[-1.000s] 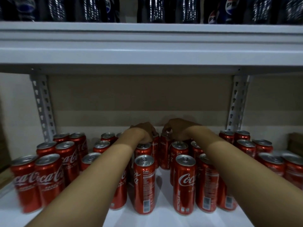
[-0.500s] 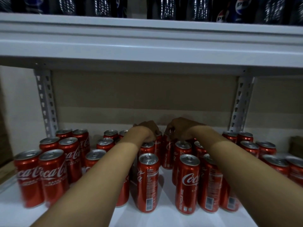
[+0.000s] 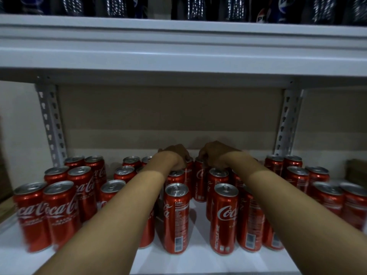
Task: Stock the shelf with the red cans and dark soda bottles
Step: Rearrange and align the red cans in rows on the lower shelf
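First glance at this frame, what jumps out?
Two bare forearms reach across rows of upright red cans on the white lower shelf; the left hand and right hand curl over can tops at the back middle. Dark soda bottles line the shelf above.

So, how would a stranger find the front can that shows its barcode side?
Look on the lower white shelf, between the two forearms. Two cans stand foremost there; take the left one. It shows small print and a barcode, while its right neighbour shows the logo.
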